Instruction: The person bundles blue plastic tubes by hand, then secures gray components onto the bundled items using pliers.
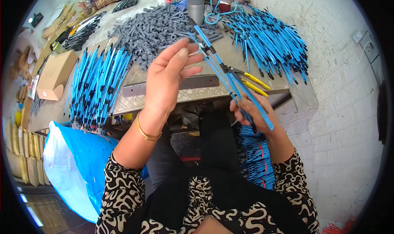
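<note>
My right hand is closed around a few slim blue rods with black joints, which slant up and to the left over the table's front edge. Beside their upper ends, my left hand is raised with its fingers stretched out and apart; I see nothing in it. Pliers with yellow handles lie on the table just behind the held rods. A heap of small grey plastic fittings spreads out beyond my left hand. More blue rods lie in a large pile at the right.
A row of blue rods overhangs the table's left front, beside a cardboard box. Along the front edge runs a metal bar. A grey cup stands behind. Below are a blue bag and bundled rods. Another person sits at far left.
</note>
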`<action>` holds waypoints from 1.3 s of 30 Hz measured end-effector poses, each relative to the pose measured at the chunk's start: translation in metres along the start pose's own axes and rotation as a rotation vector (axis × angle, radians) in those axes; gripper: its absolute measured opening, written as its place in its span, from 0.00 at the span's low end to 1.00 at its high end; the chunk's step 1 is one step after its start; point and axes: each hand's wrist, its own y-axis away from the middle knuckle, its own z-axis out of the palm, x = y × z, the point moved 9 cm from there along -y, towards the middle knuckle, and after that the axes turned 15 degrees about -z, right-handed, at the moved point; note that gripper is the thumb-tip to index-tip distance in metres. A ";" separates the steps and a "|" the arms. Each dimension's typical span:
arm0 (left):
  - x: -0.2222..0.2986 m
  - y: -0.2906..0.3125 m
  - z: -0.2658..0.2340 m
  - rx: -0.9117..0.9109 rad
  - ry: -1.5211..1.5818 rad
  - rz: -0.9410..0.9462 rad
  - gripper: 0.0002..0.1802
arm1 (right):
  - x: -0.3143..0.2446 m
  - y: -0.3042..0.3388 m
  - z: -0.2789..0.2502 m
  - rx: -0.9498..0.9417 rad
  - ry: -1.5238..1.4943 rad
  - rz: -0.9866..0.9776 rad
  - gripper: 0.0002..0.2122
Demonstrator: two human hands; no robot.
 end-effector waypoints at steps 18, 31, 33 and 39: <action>-0.018 0.027 0.019 -0.378 0.545 -0.108 0.09 | 0.028 0.018 -0.011 0.012 -0.081 -0.064 0.12; -0.030 0.081 0.036 -0.939 0.555 -0.307 0.14 | -0.095 -0.074 -0.212 0.522 1.854 -0.626 0.13; -0.034 0.080 0.031 -0.876 0.364 -0.246 0.16 | -0.067 -0.095 -0.242 0.360 1.906 -0.117 0.16; -0.043 0.069 0.006 -0.655 0.398 -0.329 0.20 | -0.067 -0.076 -0.208 0.513 1.521 -0.274 0.14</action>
